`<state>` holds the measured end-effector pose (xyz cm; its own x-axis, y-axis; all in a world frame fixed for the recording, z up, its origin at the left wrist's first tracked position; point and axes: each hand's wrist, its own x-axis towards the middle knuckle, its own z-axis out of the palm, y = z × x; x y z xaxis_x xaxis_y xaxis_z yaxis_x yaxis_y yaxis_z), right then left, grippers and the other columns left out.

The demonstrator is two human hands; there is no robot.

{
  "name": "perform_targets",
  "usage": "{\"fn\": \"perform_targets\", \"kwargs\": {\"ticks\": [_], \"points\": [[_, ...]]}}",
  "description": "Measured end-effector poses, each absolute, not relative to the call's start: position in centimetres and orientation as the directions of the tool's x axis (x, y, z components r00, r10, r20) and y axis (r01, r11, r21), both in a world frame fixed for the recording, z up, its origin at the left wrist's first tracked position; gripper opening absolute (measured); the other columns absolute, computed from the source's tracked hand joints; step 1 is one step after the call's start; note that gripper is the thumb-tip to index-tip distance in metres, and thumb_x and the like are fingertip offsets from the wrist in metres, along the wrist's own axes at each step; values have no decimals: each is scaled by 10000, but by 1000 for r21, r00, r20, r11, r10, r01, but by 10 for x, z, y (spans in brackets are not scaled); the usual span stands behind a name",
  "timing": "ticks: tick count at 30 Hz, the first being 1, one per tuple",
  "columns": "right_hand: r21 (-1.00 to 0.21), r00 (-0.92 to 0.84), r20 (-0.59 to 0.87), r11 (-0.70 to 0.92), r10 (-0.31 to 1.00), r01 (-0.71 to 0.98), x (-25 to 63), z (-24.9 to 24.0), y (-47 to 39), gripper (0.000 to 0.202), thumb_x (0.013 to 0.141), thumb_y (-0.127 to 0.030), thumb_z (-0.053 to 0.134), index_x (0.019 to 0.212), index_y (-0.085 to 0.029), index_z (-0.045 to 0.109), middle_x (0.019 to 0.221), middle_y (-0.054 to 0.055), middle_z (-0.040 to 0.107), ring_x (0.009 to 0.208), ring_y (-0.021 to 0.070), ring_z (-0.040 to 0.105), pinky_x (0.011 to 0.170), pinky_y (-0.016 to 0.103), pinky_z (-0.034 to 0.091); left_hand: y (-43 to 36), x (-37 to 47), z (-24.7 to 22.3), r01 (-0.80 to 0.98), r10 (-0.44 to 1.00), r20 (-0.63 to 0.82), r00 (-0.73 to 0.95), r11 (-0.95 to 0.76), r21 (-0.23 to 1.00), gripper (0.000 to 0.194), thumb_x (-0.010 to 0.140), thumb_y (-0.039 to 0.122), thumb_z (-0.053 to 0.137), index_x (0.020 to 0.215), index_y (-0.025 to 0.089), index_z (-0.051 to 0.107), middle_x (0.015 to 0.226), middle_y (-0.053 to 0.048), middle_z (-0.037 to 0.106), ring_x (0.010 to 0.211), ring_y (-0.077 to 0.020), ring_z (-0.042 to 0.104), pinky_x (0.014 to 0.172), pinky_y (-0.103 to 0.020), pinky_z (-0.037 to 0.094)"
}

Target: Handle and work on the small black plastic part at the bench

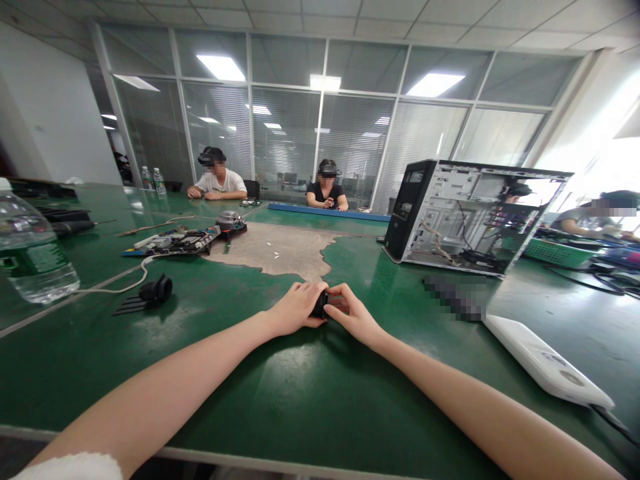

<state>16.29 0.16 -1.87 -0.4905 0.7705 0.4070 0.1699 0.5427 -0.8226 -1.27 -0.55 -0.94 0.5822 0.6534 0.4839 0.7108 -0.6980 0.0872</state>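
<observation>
A small black object (319, 305) is between my two hands, low over the green table (280, 400) near the middle of the view. My left hand (298, 307) wraps round its left side and top, hiding much of it. The fingertips and thumb of my right hand (350, 312) press on its right side. Beyond my hands lies a torn brown sheet (285, 250) with small white scraps. To the left, a black round part with prongs (156, 289) rests on the table.
At the left are a water bottle (37, 257), a circuit board (175, 241) and a white cable. At the right stand an open computer case (465, 217), a white power bank (550, 360) and a green basket (563, 252). People sit across the table and at far right.
</observation>
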Motion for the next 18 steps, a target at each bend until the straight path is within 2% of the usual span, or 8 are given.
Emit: {"fn": "perform_targets", "kwargs": {"ticks": [6, 9, 14, 18], "points": [[-835, -473, 396, 523, 787, 171, 163, -16, 1, 183, 783, -347, 468, 901, -209, 447, 860, 8, 531, 807, 133, 536, 705, 277, 455, -6, -12, -9, 708, 650, 488, 583, -701, 88, 610, 674, 350, 621, 1151, 172, 284, 1095, -93, 489, 991, -239, 471, 820, -349, 331], [-836, -461, 398, 520, 793, 173, 162, -19, 3, 219, 773, -344, 483, 941, -210, 443, 910, 17, 514, 810, 130, 534, 713, 276, 453, -6, -12, -9, 709, 652, 484, 583, -700, 88, 615, 678, 355, 617, 1159, 173, 279, 1099, -94, 487, 994, -237, 470, 820, -350, 331], [-856, -482, 368, 492, 795, 158, 163, -20, 3, 262, 773, -340, 482, 992, -210, 420, 938, 26, 490, 698, 100, 534, 662, 273, 457, -5, -12, -10, 710, 649, 487, 585, -700, 80, 636, 676, 349, 622, 1173, 167, 269, 1119, -99, 477, 1005, -236, 464, 829, -352, 326], [-840, -507, 412, 531, 757, 109, 164, -16, 0, 250, 737, -313, 541, 933, -209, 425, 931, 22, 503, 813, 128, 537, 731, 290, 454, -6, -12, -9, 710, 645, 489, 587, -701, 72, 630, 675, 334, 622, 1170, 166, 271, 1121, -101, 476, 1017, -241, 457, 827, -352, 326]]}}
